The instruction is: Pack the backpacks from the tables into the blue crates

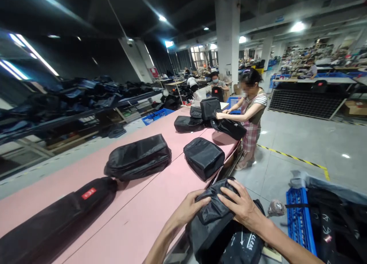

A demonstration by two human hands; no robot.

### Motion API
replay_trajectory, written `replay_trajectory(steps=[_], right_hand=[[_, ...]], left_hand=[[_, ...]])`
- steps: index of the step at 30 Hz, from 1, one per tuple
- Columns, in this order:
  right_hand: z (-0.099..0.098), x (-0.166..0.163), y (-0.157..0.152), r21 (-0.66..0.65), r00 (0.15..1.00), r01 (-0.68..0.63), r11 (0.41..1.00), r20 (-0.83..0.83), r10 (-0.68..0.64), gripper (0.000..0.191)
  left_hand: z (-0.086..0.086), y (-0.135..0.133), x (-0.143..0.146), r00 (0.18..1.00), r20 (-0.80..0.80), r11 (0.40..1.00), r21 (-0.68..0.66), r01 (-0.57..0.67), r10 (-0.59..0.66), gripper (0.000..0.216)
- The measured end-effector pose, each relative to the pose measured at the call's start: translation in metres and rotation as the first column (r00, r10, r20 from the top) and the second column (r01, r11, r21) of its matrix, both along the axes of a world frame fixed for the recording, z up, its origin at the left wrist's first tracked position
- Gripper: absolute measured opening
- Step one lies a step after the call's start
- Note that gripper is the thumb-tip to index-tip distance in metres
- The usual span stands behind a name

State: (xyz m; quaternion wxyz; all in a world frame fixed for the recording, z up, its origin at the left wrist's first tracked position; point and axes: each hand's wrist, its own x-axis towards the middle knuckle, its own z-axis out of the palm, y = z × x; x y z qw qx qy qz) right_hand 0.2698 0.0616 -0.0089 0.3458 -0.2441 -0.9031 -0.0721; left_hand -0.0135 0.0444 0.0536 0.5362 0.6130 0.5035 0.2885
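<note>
A black backpack (210, 227) hangs partly over the near edge of the pink table, its fabric creased on top. My left hand (187, 208) grips its left side, with the thumb on the upper face and the other fingers partly hidden behind. Over the top right lies my right hand (243, 208), its fingers somewhat apart and curled onto the fabric as it holds the bag. Below the right forearm is dark fabric (243, 245) with white writing and an arrow. Just beyond my hands another black backpack (204, 157) rests on the table.
More black bags lie along the pink table (123, 218), one with a red label (88, 193). A co-worker (252, 107) stands at the right side, hands on a bag (210, 109). On the floor at right sits a blue crate (299, 218) beside black fabric with straps.
</note>
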Motion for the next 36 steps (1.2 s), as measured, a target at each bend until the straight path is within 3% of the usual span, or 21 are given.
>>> replay_trajectory(steps=[3,6,9,11,14,16,20,23,26,29,32,36], right_hand=[[0.004,0.012,-0.012,0.049,0.999,0.013,0.999,-0.037,-0.011,0.040],[-0.005,0.022,-0.043,0.029,0.975,0.203,0.979,-0.103,-0.199,0.037],[-0.023,0.037,-0.085,-0.067,0.918,0.362,0.930,-0.146,-0.368,0.032],[-0.034,0.050,-0.113,-0.116,0.858,0.473,0.874,-0.165,-0.486,0.027],[-0.037,0.065,-0.149,-0.091,0.704,0.682,0.725,-0.183,-0.686,0.026],[-0.032,0.071,-0.166,-0.115,0.604,0.773,0.624,-0.163,-0.780,0.028],[-0.022,0.075,-0.186,-0.308,0.388,0.864,0.397,-0.095,-0.917,0.036],[-0.025,0.080,-0.192,-0.441,0.229,0.868,0.230,-0.057,-0.972,0.042],[-0.036,0.095,-0.192,-0.560,0.143,0.816,0.141,-0.040,-0.989,0.046],[-0.060,0.129,-0.183,-0.688,0.161,0.713,0.136,-0.028,-0.987,0.049],[-0.093,0.183,-0.158,-0.816,0.264,0.548,0.187,-0.044,-0.963,0.052],[-0.136,0.254,-0.096,-0.879,0.380,0.395,0.269,-0.110,-0.918,0.059]], left_hand=[[-0.013,0.018,0.012,0.995,0.080,0.997,-0.032,0.070,-0.067,0.055],[-0.032,0.014,0.025,0.997,0.067,0.998,0.030,0.046,-0.048,0.070],[-0.067,-0.005,0.035,0.997,0.000,0.981,0.182,0.073,-0.074,0.077],[-0.098,-0.018,0.044,0.984,-0.089,0.945,0.276,0.173,-0.154,0.100],[-0.142,-0.030,0.065,0.944,-0.229,0.841,0.438,0.319,-0.238,0.140],[-0.159,-0.031,0.085,0.940,-0.257,0.726,0.600,0.337,-0.223,0.134],[-0.160,-0.019,0.127,0.903,-0.250,0.504,0.762,0.406,-0.350,0.116],[-0.157,-0.003,0.152,0.868,-0.257,0.443,0.777,0.447,-0.425,0.111],[-0.160,0.013,0.174,0.824,-0.307,0.407,0.754,0.516,-0.476,0.105],[-0.164,0.030,0.198,0.773,-0.353,0.450,0.656,0.606,-0.527,0.095],[-0.160,0.052,0.224,0.800,-0.305,0.616,0.516,0.595,-0.517,0.075],[-0.146,0.080,0.253,0.891,-0.203,0.817,0.355,0.454,-0.407,0.045]])
